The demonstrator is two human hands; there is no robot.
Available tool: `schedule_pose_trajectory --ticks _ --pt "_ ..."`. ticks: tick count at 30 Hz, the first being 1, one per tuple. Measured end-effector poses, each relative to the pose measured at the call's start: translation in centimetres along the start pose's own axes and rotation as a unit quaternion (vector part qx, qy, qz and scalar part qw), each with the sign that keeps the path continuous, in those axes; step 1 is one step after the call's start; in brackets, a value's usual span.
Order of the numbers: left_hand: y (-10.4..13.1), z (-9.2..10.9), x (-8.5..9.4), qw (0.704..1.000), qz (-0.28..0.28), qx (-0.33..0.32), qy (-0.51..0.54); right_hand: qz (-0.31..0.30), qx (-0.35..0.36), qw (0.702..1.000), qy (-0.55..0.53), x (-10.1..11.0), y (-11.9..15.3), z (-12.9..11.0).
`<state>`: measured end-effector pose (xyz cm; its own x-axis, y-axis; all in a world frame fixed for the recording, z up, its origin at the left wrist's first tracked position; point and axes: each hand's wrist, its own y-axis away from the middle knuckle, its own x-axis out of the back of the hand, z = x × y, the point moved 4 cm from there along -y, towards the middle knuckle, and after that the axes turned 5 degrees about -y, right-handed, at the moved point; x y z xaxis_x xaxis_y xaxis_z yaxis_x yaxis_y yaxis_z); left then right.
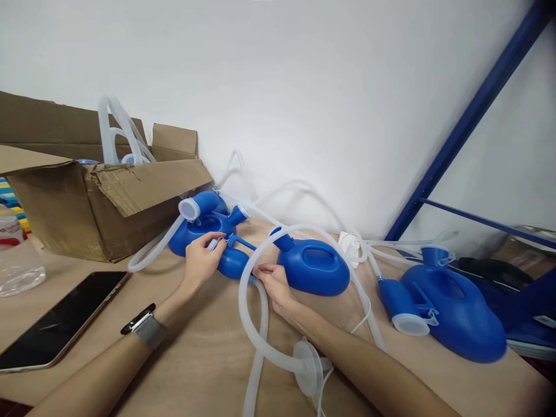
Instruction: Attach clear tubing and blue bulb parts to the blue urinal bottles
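Observation:
In the middle of the table, my left hand [204,255] is closed around the mouth end of a blue plastic urinal head [234,262], which has a flat blue strap on top. My right hand [274,284] pinches the other end, where a translucent hose [264,313] joins it. Just right of the head lies a blue urinal bottle [317,266] with a moulded handle; a loop of hose passes in front of it. A translucent round disc [307,368] on the hose is partly beside my right forearm. Behind my left hand is another blue bottle [180,237] with its own head [204,204].
An open cardboard box [113,226] with hoses sticking out stands at left. A phone [61,318] and a clear plastic container [19,272] lie before it. At right are another blue bottle [460,313] and head [397,304], near a blue metal frame [469,121]. A white plug [350,249] sits by the wall.

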<state>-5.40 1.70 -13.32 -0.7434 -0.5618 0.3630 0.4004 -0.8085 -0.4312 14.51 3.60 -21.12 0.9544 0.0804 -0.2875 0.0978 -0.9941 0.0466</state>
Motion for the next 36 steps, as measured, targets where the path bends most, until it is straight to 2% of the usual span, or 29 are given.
schedule_pose_trajectory --ticks 9,15,22,27,29,34,36 --pt "-0.4 -2.1 -0.7 0.995 0.001 0.102 0.022 -0.008 0.071 0.997 0.043 -0.3 0.3 -0.8" --pt "-0.4 -3.8 -1.6 0.984 0.005 0.171 0.048 -0.03 0.133 0.984 0.115 0.0 0.1 -1.9" --pt "0.3 -4.5 -2.3 0.962 0.009 0.253 0.1 -0.033 0.22 0.947 0.233 -0.3 1.5 -4.3" --pt "0.6 -4.2 -2.5 0.948 -0.015 0.288 0.136 -0.086 0.3 0.902 0.299 -0.8 2.6 -6.1" --pt "0.7 -4.2 -2.5 0.945 -0.019 0.294 0.145 -0.102 0.303 0.902 0.291 -0.8 2.6 -6.4" --pt "0.4 -4.4 -2.4 0.941 -0.031 0.295 0.161 -0.112 0.264 0.924 0.254 -0.4 1.8 -6.4" --pt "0.1 -4.4 -2.2 0.941 -0.03 0.292 0.167 -0.132 0.251 0.919 0.275 -0.4 1.4 -6.5"
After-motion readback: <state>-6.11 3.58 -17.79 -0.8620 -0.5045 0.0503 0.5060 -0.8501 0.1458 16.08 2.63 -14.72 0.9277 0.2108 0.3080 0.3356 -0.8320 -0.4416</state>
